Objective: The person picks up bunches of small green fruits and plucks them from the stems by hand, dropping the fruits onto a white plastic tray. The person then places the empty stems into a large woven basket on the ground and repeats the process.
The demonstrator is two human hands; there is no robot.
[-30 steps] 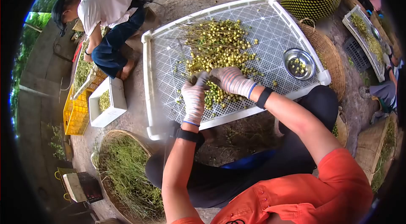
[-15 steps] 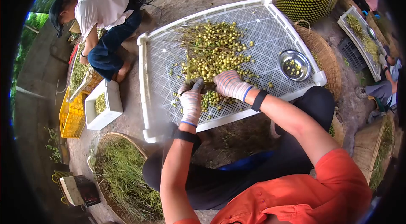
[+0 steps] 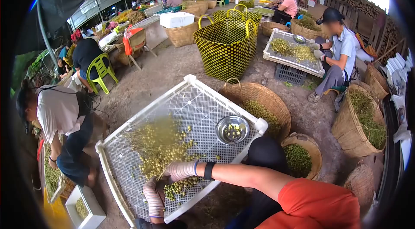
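Observation:
Small round yellow-green fruits point(image 3: 179, 144) on thin brown stems point(image 3: 145, 138) lie heaped on a white mesh tray point(image 3: 203, 99) before me. Both my hands wear striped knit gloves and meet at the near side of the heap. My left hand point(image 3: 154, 196) has its fingers curled beside the fruits; what they grip is hard to make out. My right hand point(image 3: 181, 171) reaches in from the right, fingers closed close to the left fingertips, their tips partly hidden. A steel bowl point(image 3: 221, 136) with a few fruits sits at the tray's right corner.
Right of the tray stand a wicker basket point(image 3: 276, 103) of fruits and a smaller basket point(image 3: 312, 144) of green fruits. A yellow-black woven basket point(image 3: 216, 56) stands beyond. One co-worker point(image 3: 58, 112) bends at the left; another point(image 3: 343, 56) sits by a tray at the right.
My view has swung up and to the right, so the tray sits lower and further left and more of the hall shows. Both hands stay together at the heap's near side.

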